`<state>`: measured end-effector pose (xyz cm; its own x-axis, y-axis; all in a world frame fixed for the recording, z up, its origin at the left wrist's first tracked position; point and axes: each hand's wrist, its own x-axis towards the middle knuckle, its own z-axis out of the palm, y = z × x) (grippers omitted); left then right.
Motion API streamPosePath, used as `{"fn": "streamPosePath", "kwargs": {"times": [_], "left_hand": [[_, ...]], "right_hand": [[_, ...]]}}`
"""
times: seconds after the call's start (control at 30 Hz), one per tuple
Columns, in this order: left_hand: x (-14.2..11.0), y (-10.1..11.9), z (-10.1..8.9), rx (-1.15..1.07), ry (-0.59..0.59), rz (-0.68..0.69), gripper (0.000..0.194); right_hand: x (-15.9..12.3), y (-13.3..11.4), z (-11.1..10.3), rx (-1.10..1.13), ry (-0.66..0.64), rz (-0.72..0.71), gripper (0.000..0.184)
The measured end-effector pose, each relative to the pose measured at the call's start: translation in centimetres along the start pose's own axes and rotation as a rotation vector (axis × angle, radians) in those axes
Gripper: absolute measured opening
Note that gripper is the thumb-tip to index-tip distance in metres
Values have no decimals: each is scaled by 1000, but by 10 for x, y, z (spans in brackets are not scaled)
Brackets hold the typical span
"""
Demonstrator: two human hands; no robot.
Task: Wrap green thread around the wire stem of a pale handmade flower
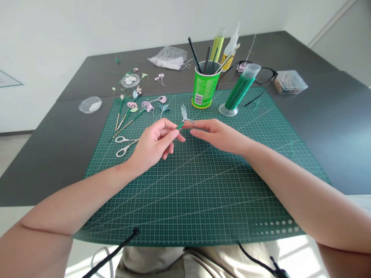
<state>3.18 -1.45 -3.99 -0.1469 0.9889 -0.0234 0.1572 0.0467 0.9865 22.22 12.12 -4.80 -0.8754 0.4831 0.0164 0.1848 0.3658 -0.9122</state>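
Note:
Between the thumb and fingers of my left hand (156, 142) is the green stem of a small artificial flower (184, 113) with pale blue-grey petals. The flower points up and away from me, above the cutting mat. My right hand (217, 134) reaches in from the other side with its index finger stretched out at the flower's base; thumb and index finger are apart. Whether that fingertip touches the petals or a thread, I cannot tell. Beside my left hand lie white-handled scissors (121, 151), their blades partly hidden behind it.
Several finished-looking flowers on sticks (132, 105) lie at the green mat's (185, 193) back left, near two clear dishes (90, 105). Behind my hands stand a green cup (205, 87) of tools and a green thread spool (242, 88). Glasses (268, 75) and a clear box (290, 82) are farther right.

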Motion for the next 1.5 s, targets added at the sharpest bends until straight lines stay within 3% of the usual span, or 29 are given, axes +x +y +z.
{"fn": "streamPosePath", "kwargs": {"times": [0.27, 0.33, 0.47, 0.6, 0.7, 0.87, 0.97, 1.17, 1.5], "left_hand": [[1, 0, -1, -51, 70, 37, 16], [2, 1, -1, -45, 82, 21, 17], [3, 2, -1, -36, 100, -14, 17], [4, 0, -3, -11, 105, 1, 18], [5, -1, -4, 81, 71, -9, 17], [1, -3, -2, 328, -127, 12, 14], [-3, -2, -1, 408, -189, 8, 15], [-7, -1, 2, 425, -273, 49, 13], [-9, 1, 3, 513, -275, 130, 9]], "right_hand": [[-4, -9, 4, 263, -234, -16, 45], [-5, -11, 6, 171, -192, 0, 47], [-9, -15, 10, -127, 11, -94, 38], [-15, -19, 11, -278, 85, -192, 33], [-18, -23, 10, -225, 92, -225, 31], [-20, -31, 8, 61, 83, -200, 34], [-20, -32, 7, 124, 142, -197, 30], [-16, -29, 7, 47, 294, -132, 22], [-9, -22, 6, -25, 366, -55, 28]]}}
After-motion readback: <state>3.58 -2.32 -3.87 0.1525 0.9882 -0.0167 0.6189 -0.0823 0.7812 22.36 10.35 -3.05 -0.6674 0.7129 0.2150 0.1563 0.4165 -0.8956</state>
